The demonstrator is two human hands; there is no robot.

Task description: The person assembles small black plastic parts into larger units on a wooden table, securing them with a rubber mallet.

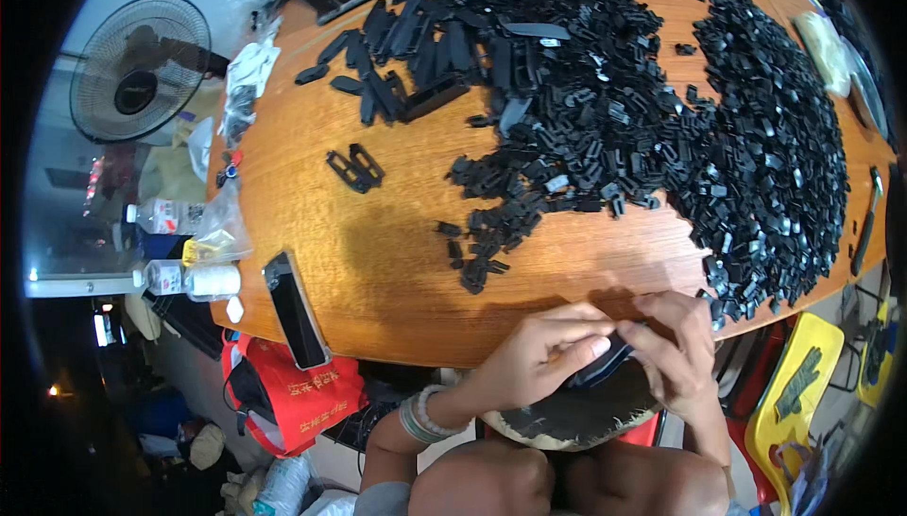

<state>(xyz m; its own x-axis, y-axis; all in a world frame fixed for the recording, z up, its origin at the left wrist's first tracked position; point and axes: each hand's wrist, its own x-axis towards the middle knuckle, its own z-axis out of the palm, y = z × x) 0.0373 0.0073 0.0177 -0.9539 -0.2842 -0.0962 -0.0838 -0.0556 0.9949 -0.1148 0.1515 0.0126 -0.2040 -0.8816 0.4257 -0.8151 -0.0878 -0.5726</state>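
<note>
Just over the near table edge, my left hand (553,355) and my right hand (675,346) meet with their fingers pinched together. A small dark piece appears to be between the fingertips, mostly hidden by them. Below the fingers a dark strip with a bluish edge (603,367) shows, its kind unclear. Under both hands, over my lap, lies a dark rounded sheet (567,420) with a frayed pale rim. Nearest to my hands on the table are loose small black plastic parts (482,270) and the tip of a larger heap (775,157) at the right.
Long black plastic pieces (435,48) and slotted black parts (605,129) pile up at the back. Two slotted parts (354,168) lie apart at the left. A phone (298,313) sits by the near left edge. Bottles (170,216), a fan (140,67), and a yellow stool (798,393) stand around the table.
</note>
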